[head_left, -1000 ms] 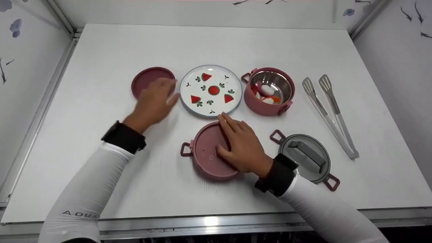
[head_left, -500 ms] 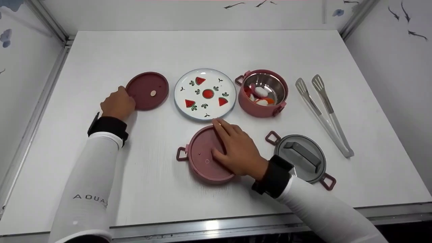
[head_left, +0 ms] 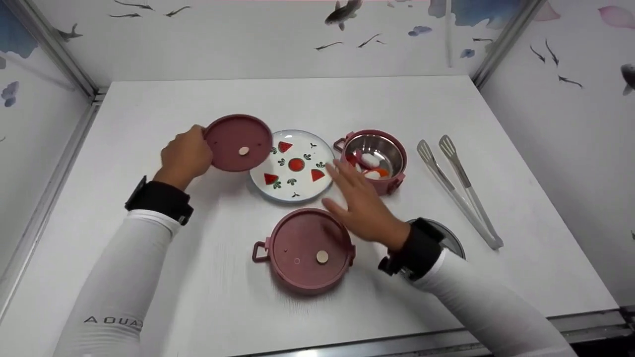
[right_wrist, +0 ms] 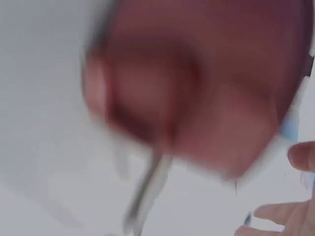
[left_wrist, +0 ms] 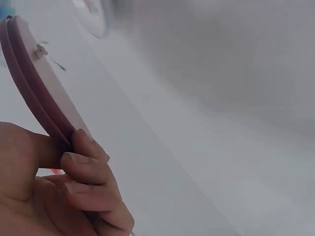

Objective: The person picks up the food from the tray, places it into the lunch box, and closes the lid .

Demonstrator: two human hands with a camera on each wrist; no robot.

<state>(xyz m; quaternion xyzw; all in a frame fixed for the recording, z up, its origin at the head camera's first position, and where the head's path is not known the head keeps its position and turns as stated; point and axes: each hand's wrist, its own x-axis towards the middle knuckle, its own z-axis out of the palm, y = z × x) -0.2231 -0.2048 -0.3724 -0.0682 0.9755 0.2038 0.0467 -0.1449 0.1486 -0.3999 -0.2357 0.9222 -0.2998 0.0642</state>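
Note:
My left hand [head_left: 186, 153] grips the left edge of a round maroon lid [head_left: 235, 139], held up so that it overlaps the left side of the plate [head_left: 303, 191] in the head view. In the left wrist view the lid [left_wrist: 37, 93] is seen edge-on, with curled fingers [left_wrist: 88, 169] and the thumb side around its rim. My right hand [head_left: 364, 208], fingers extended, hovers between the plate and a pink pot [head_left: 307, 233] covered by its lid. That pot [right_wrist: 197, 98] looks large and blurred in the right wrist view, apart from the fingertips at the right edge.
Behind the right hand stands an open pink pot [head_left: 382, 186] with white, red and orange pieces inside. Long metal tongs [head_left: 464, 193] lie on the right. A grey lid [head_left: 450, 239] is partly hidden by the right wrist. White walls enclose the table.
My left hand has moved onto the maroon lid, taken hold of its edge and raised it toward the plate. My right hand has come off the covered pot. The head view has tilted upward.

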